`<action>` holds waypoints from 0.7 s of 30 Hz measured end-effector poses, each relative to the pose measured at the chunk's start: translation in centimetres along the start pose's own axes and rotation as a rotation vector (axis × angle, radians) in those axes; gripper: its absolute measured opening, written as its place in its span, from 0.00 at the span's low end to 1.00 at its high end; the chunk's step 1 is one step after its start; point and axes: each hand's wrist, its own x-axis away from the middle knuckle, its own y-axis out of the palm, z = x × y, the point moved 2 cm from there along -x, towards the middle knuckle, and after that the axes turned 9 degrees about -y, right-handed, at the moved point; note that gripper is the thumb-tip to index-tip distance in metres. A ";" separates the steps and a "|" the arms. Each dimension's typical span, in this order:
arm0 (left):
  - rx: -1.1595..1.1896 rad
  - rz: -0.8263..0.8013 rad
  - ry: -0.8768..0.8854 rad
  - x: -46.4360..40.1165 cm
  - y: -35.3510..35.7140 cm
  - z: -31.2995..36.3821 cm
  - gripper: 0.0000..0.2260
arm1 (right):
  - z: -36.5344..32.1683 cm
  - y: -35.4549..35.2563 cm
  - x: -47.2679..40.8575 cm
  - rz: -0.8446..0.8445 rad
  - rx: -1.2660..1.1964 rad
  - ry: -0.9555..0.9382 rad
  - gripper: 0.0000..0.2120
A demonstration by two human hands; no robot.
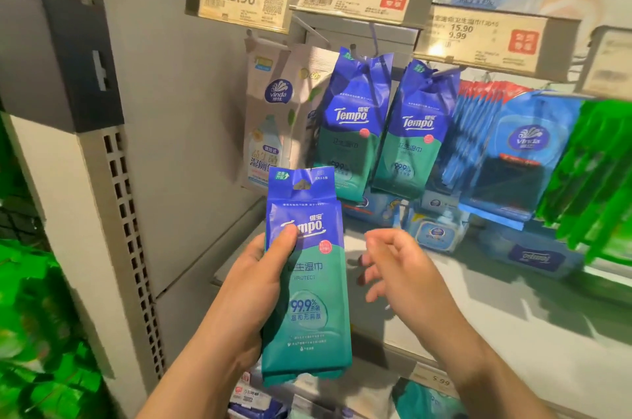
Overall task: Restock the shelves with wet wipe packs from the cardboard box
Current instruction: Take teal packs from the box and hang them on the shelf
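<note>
My left hand [253, 281] grips a blue and teal Tempo wet wipe pack [307, 285], held upright in front of the shelf with my thumb across its logo. My right hand [396, 268] hovers just to the pack's right, fingers loosely curled, holding nothing. Two matching Tempo packs [352, 124] [412, 131] hang from pegs above, under price tags. The cardboard box is out of view.
A pale Vinda pack [270, 117] hangs left of the Tempo packs; blue Vinda packs [513, 151] and green packs [595, 172] hang to the right. Wipe packs lie on the white shelf [478, 316] below. A perforated grey upright [130, 230] stands at left.
</note>
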 end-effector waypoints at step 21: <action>-0.298 -0.488 0.382 -0.8 6.9 0.6 0.21 | -3.4 -5.3 3.2 0.210 -0.079 -0.412 0.17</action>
